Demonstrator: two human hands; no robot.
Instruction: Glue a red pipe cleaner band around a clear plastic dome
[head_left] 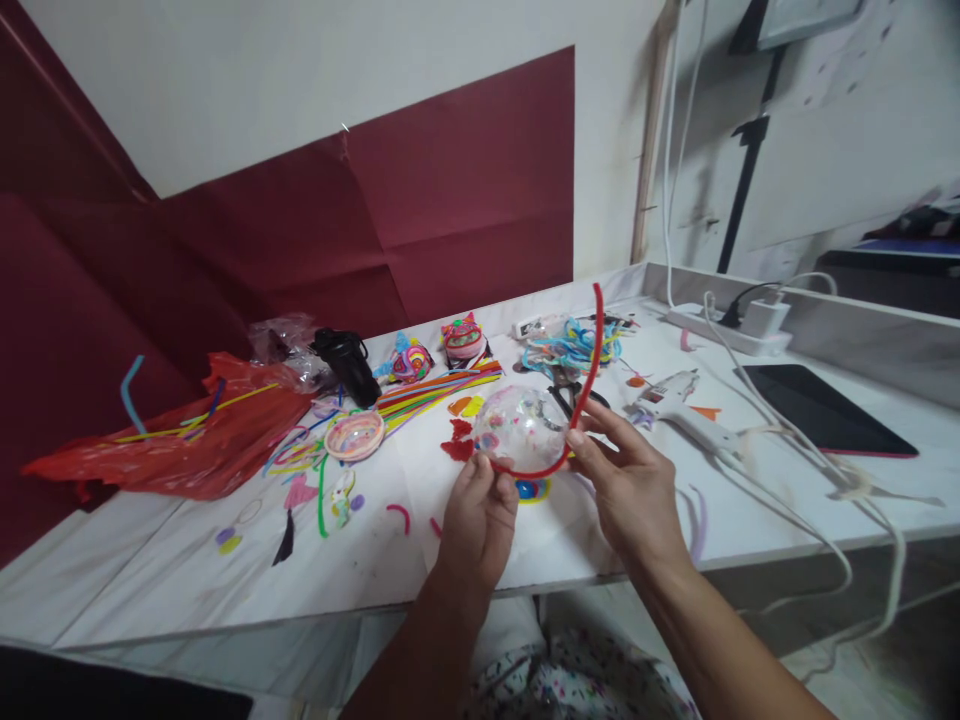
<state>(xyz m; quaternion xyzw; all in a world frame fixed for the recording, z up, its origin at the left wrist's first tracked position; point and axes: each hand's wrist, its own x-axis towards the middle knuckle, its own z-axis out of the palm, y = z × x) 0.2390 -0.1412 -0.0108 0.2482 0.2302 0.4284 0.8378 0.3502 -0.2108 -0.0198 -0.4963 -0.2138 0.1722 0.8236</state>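
A clear round plastic shell point(525, 425) with small coloured specks is held up between my hands. A fuzzy red pipe cleaner point(598, 345) curves along its lower rim, its free end standing up at the right. My left hand point(480, 515) pinches the shell's lower left edge together with the pipe cleaner. On the right side, my right hand point(634, 480) has thumb and fingers closed on the pipe cleaner against the rim. Just below the shell lies a blue and yellow piece point(531, 490). Red fuzzy pieces point(457, 440) rest to the left.
A glue gun point(690, 425) with trailing white cables lies at right, near a black tablet point(825, 405). Behind are two decorated figures point(463, 340), pipe cleaners point(439, 390) and scissors point(574, 400). A pink-rimmed dish point(355, 436) and red plastic bag point(195, 450) are left.
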